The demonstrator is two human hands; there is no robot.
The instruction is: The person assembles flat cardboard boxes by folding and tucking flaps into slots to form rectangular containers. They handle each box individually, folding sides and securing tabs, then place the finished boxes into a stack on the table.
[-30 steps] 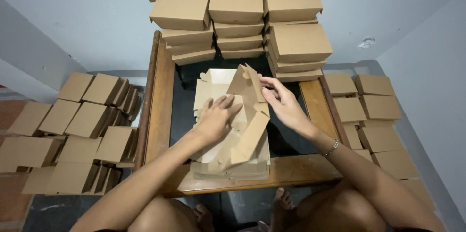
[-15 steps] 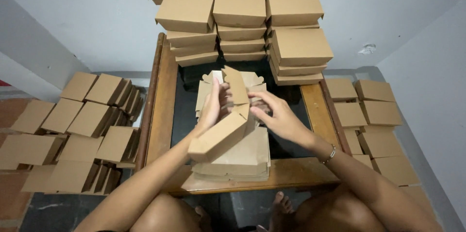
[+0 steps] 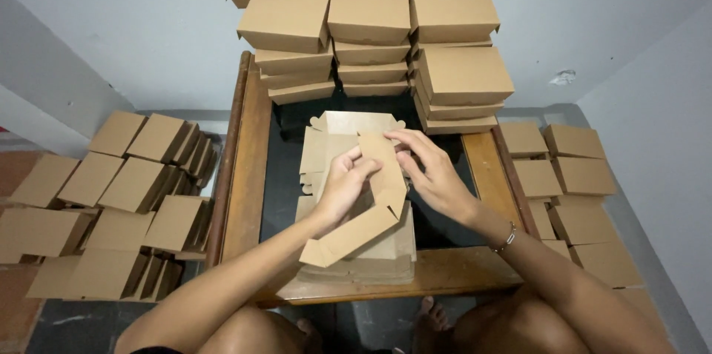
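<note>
I have a half-folded cardboard box blank (image 3: 363,206) up off the tabletop (image 3: 248,176), held between both hands just above the stack of flat blanks (image 3: 363,261) that lies at the near edge. My left hand (image 3: 345,185) is closed on it, fingers curled over the upper part of the tall panel with the thumb behind, and my right hand (image 3: 434,176) pinches the same panel from the other side, fingers spread along its top edge. The lower strip of the blank juts out toward me at an angle, with a small end flap bent up at its left tip. This is thin brown card, so I judge it very light and fairly stiff across each panel but floppy at the scored creases; it will hinge readily there and kink or tear if I press in the middle of a face. The surface looks matt and dry, so I expect no slipping. The best hold seems to be close beside the fold lines, flat pads on either side, not on the little tabs, which look weak. Beyond my hands, closed boxes (image 3: 371,20) are piled in stacks at the far end of the tabletop; more boxes (image 3: 111,191) lie on the floor to my left and others (image 3: 567,169) to my right.
</note>
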